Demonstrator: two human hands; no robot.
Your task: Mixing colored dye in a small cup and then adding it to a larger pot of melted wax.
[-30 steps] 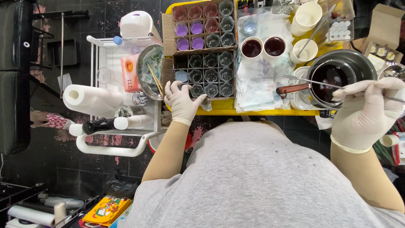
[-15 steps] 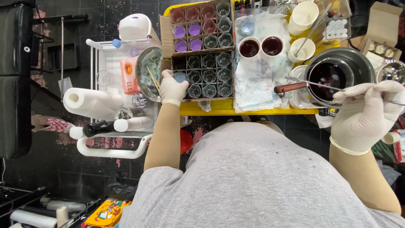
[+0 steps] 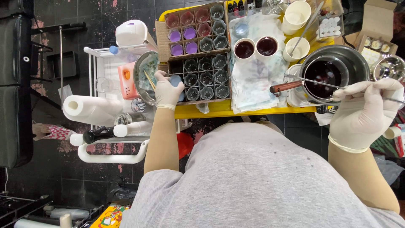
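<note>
Gloves cover both of my hands. My left hand (image 3: 167, 89) sits at the near left corner of the cardboard tray of small glass jars (image 3: 205, 78), its fingers curled around a small bluish jar (image 3: 175, 80) at that corner; whether it fully grips the jar or only rests on it I cannot tell. My right hand (image 3: 363, 114) is closed on a thin metal rod (image 3: 312, 81) whose far end reaches across the steel pot of dark red liquid (image 3: 333, 71); the pot has a wooden handle (image 3: 286, 87) pointing toward the tray.

Beyond the near tray lies a second cardboard tray (image 3: 195, 29) holding jars filled pink and purple. Between the trays and the pot, two white cups of dark liquid (image 3: 255, 47) stand on crumpled white paper (image 3: 253, 80). All this rests on a yellow table (image 3: 236, 110), crowded nearly to its edges. Just left of my left hand a round metal bowl with thin sticks (image 3: 145, 78) sits on a white cart (image 3: 110, 131), with a paper towel roll (image 3: 90, 110) beside it. A second shiny bowl (image 3: 389, 67) stands right of the pot. The floor and walls around are dark tile with pink stains (image 3: 25, 126).
</note>
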